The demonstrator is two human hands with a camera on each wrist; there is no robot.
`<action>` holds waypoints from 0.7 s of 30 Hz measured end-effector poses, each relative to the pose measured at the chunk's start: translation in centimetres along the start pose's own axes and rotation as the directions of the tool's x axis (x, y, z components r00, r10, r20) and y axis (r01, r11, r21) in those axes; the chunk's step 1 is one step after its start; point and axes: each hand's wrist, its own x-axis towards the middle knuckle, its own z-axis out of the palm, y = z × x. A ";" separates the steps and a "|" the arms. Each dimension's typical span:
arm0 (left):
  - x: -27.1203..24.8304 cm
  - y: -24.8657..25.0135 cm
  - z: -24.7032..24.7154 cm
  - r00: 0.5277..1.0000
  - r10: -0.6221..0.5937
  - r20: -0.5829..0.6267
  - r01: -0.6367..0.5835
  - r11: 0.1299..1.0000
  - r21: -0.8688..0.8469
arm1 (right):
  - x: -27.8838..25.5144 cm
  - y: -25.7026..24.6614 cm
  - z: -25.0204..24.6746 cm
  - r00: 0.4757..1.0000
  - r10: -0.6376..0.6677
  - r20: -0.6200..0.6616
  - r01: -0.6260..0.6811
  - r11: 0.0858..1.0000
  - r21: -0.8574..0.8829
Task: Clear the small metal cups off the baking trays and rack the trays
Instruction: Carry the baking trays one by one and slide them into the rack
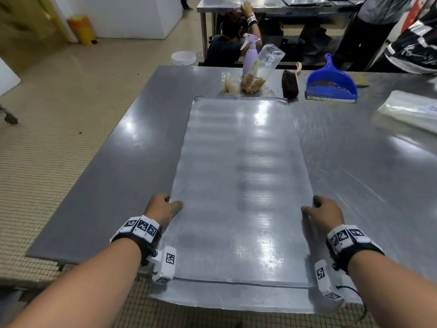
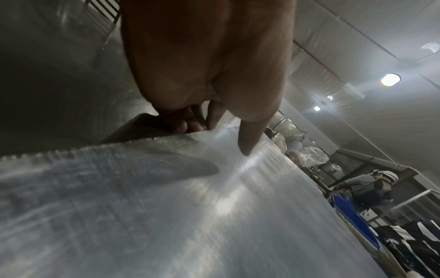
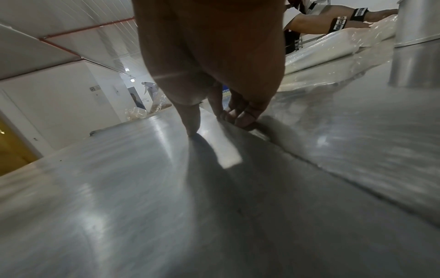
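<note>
Two hands on one baking tray (image 1: pixel 238 185); the tray lies lengthwise on the steel table (image 1: pixel 118 162), its near end overhanging the table's near edge above the tiled floor (image 1: pixel 47 110); tray surface bare, with glare streaks. Left hand (image 1: pixel 160 209) grips the tray's left long edge, thumb on top, fingers (image 2: pixel 188 122) curled under the rim in the left wrist view; right hand (image 1: pixel 325 213) grips the right long edge the same way, thumb pressed on the top face, fingers (image 3: pixel 243 112) wrapped over the rim in the right wrist view; both hands closed round the tray. Whether the tray's underside is off the table or touching it: cannot tell. Just beyond the tray's far end: a lilac spray bottle (image 1: pixel 250 55), clear bags holding brown crumbs (image 1: pixel 251 79), a dark brush (image 1: pixel 290 84), a blue dustpan (image 1: pixel 331 84) with crumbs in it; folded clear plastic sheeting (image 1: pixel 409 110) far right on the table; stacked white bowls (image 1: pixel 184 58) on the floor past the table's far left corner.
</note>
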 end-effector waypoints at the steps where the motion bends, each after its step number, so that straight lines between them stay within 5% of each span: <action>1: 0.1 -0.1 0.1 1.000 0.007 -0.007 -0.007 1.000 0.018 | -0.1 0.1 0.1 1.000 0.008 0.003 -0.008 1.000 -0.010; 6: 0.3 0.0 0.4 0.999 -0.038 0.017 0.032 0.966 0.257 | -1.6 0.4 0.1 0.999 -0.036 -0.009 0.036 0.998 -0.047; 11: -4.0 -0.1 2.8 0.989 0.092 0.117 -0.146 0.755 0.639 | -6.1 0.8 1.5 0.988 -0.145 0.052 0.151 0.978 -0.144; 16: -9.2 -2.1 4.2 0.912 0.247 0.327 -0.407 0.643 0.649 | -12.2 0.8 3.9 0.942 -0.323 0.094 0.336 0.918 -0.212; 21: -12.9 -4.1 3.7 0.836 0.219 0.504 -0.508 0.656 0.558 | -17.5 1.1 5.4 0.897 -0.401 0.188 0.434 0.880 -0.192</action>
